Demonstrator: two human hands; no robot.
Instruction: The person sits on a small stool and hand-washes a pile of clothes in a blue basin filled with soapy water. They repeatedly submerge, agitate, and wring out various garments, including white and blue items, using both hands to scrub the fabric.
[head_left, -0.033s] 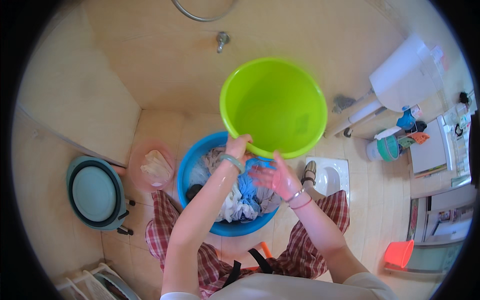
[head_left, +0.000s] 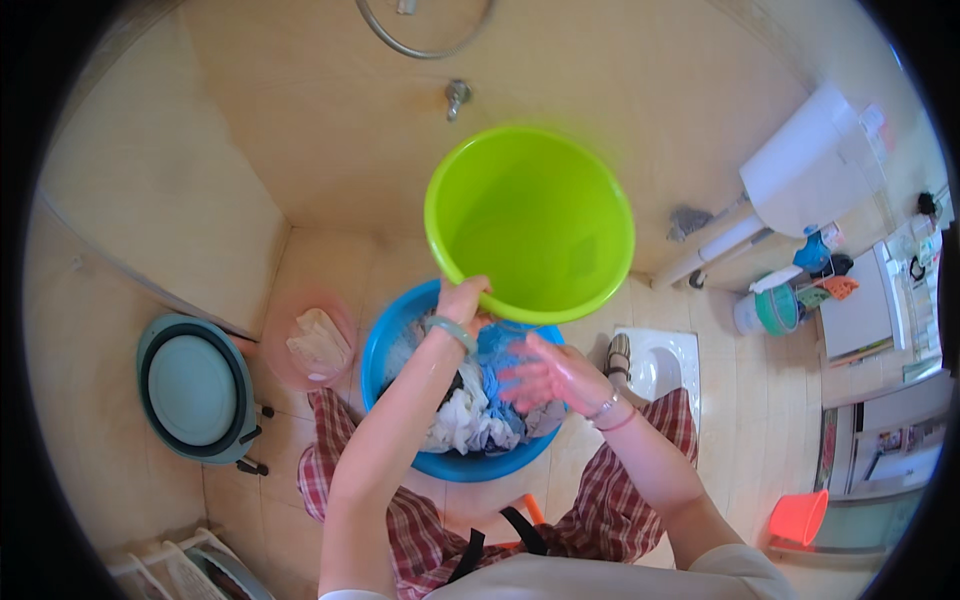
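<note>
The left hand (head_left: 466, 302) of the person grasps the rim of a green basin (head_left: 530, 225), at the lower left part of this rim. The basin is in the air, over the far side of a blue tub (head_left: 490, 468), and it is tilted, so that its smooth inner side is seen. The right hand (head_left: 553, 377) grasps nothing: its fingers are spread and a little blurred, and it is just beside the near rim of the green basin, above the tub. Whether it touches this rim, one cannot tell with certainty.

In the blue tub there lie wet-looking clothes (head_left: 465, 415), white, grey and light blue, and one dark piece is partly behind the left forearm. The tub stands on the tiled floor (head_left: 760, 420), between the legs of the person, who wears checked red trousers (head_left: 625, 480). On the left wrist there is a pale green bangle (head_left: 455, 331); on the right one, a silver-coloured bracelet (head_left: 604, 405).

To the left of the tub is a pink basin (head_left: 284, 372) with a pale cloth (head_left: 320, 345) in it, and further left, a grey-green folding basin (head_left: 190, 388). To the right, near the sandalled foot (head_left: 619, 358), a white squat toilet (head_left: 662, 365) is set in the floor. A metal tap (head_left: 457, 97) is fixed on the wall beyond the green basin.
</note>
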